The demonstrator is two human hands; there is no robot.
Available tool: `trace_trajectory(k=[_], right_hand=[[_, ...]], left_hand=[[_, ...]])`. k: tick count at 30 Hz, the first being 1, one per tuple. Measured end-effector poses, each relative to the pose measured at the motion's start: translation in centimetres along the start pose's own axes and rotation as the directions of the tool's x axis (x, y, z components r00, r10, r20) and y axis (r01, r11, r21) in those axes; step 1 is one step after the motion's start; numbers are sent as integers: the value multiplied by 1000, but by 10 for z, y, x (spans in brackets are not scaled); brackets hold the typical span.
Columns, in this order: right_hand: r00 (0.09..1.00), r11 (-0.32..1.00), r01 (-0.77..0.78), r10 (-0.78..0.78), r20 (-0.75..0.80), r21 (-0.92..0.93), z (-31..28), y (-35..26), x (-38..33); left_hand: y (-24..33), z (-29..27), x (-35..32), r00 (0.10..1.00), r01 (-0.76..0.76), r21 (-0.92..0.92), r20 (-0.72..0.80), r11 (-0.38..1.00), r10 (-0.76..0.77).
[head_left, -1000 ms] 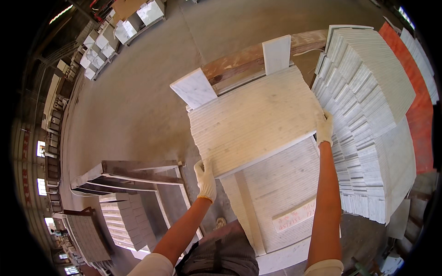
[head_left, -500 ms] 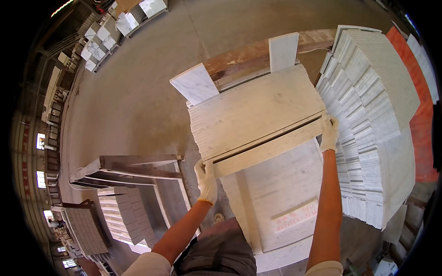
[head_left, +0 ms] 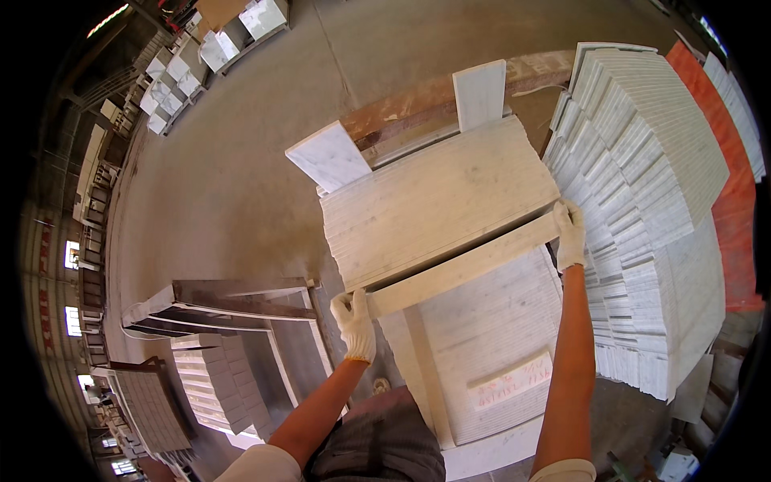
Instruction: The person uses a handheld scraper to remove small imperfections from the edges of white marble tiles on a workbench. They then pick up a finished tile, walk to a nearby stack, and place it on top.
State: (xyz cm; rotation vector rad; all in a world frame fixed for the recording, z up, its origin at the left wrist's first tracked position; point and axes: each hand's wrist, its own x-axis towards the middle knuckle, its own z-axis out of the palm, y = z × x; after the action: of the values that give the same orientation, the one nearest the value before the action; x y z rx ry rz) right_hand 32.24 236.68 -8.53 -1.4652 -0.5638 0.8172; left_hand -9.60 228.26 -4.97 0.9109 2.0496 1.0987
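Observation:
I hold a long white marble slab (head_left: 462, 267) by its two ends, tilted back from an upright pack of like slabs (head_left: 434, 201). My left hand (head_left: 355, 324), in a white glove, grips its lower left end. My right hand (head_left: 570, 233), also gloved, grips the upper right end. The slab leans toward me, a narrow gap apart from the pack behind it. Two upright white pieces (head_left: 480, 92) stand at the far side of the pack. Below the held slab lies a flat stack of ribbed white slabs (head_left: 490, 345) bearing a label with red writing.
A large leaning stack of white tiles (head_left: 650, 201) stands right, against a red frame (head_left: 727, 201). Empty metal racks (head_left: 233, 301) and tile stacks (head_left: 217, 386) stand left. Grey concrete floor (head_left: 233, 169) stretches beyond, with crates of stone (head_left: 201, 56) far back.
The near slab has tipped away from the pack toward me, opening a gap. Both hands came down and nearer with it.

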Motion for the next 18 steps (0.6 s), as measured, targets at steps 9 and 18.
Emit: trace_trajectory(k=[9,18], right_hand=[[997,998,-53,50,55,47,-14,8,10],[999,1000,-4,5,-39,11,0,-2,7]], left_hand=[[-13,-41,6,777,-545,203,487,813,399],[21,-38,9,764,-592,436,570,678,302]])
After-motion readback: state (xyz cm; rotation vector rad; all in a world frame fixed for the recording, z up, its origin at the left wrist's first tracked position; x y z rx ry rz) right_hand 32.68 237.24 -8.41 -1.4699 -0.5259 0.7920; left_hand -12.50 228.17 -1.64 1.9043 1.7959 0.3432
